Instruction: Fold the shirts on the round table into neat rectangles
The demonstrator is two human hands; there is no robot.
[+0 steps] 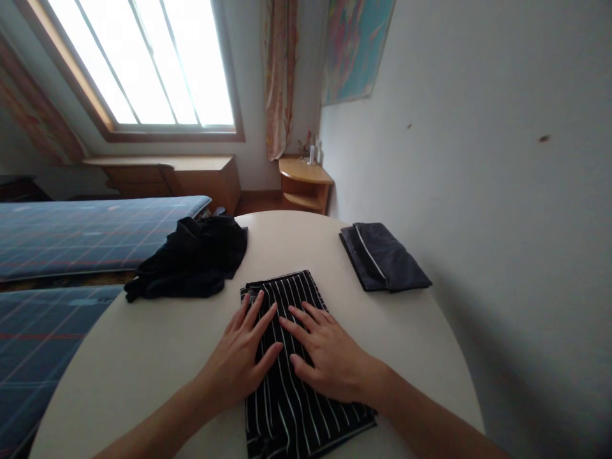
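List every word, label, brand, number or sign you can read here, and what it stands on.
No text can be read.
Wall poster: too blurred to tell whether it bears print.
Small items on the corner shelf: too small to tell.
Striped cloth under the left hand and right hand: no readable lettering.

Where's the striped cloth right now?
In the head view, the striped cloth lies at bottom centre on the round table, under the left hand and right hand.

L grip (239, 360) & R grip (335, 358) bare, w/ slim fingers (295, 330); forearms (167, 411) bare too.
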